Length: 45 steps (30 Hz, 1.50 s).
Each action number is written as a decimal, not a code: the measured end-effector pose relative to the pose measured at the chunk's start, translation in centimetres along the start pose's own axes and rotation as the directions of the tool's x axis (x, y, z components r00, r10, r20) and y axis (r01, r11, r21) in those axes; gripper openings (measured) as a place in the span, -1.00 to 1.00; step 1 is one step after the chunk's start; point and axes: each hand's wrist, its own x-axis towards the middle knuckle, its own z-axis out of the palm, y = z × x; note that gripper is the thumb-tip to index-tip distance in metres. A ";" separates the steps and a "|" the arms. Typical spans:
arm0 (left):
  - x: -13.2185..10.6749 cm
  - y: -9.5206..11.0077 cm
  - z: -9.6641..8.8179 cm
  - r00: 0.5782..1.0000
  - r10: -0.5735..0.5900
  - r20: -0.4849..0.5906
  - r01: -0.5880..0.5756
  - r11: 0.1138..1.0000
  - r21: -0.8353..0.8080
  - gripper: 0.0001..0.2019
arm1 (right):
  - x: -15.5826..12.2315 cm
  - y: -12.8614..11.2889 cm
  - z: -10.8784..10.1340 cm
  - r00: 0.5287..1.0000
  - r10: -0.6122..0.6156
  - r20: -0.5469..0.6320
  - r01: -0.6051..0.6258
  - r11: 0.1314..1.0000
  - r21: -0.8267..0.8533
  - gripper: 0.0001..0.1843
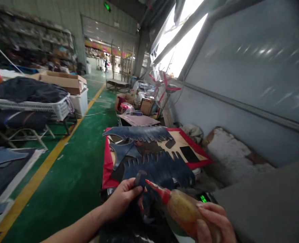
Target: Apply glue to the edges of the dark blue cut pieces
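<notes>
My left hand (125, 197) is closed on a small dark cut piece (140, 178), pinched between thumb and fingers near the bottom middle. My right hand (211, 222) is wrapped round a yellowish squeeze bottle (183, 207) whose red nozzle (155, 189) points at that piece. Just beyond lie dark blue leather pieces (162, 165) with jagged cut edges, spread over a red-edged board (197, 148).
A green floor with a yellow line (50, 162) runs on the left. White baskets with dark material (30, 98) sit on stands at the left. A grey wall (240, 84) rises on the right. Cardboard boxes (65, 81) and a red fan (164, 87) stand farther back.
</notes>
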 end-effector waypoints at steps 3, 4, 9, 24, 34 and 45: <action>0.3 -0.3 0.3 0.998 -0.025 0.050 0.024 1.000 0.014 -0.42 | 0.2 -1.1 0.2 0.999 0.034 0.003 -0.033 0.998 -0.051 -0.94; 0.4 -0.4 0.3 0.997 -0.029 0.069 0.029 1.000 0.011 -0.43 | 0.3 -1.3 0.1 1.000 0.022 0.020 -0.021 0.997 -0.072 -0.95; 0.7 -0.6 0.1 0.991 -0.018 0.135 0.021 1.000 -0.017 -0.46 | 0.2 -1.9 -0.6 0.999 0.041 0.002 -0.039 0.984 -0.175 -0.97; 0.8 -0.5 -0.8 0.987 -0.009 0.161 -0.009 0.994 0.109 -0.47 | 0.2 -2.9 0.8 0.993 0.110 -0.039 -0.115 0.982 -0.149 -0.94; 1.7 -0.6 -0.5 0.982 -0.006 0.187 -0.039 0.971 0.234 -0.53 | -0.6 -1.7 0.3 0.998 0.062 0.031 -0.053 0.971 -0.234 -0.94; 2.6 0.0 0.9 0.981 -0.037 0.190 -0.028 0.944 0.329 -0.49 | -0.8 0.1 -1.4 0.894 0.413 -0.176 -0.439 0.884 -0.160 -0.79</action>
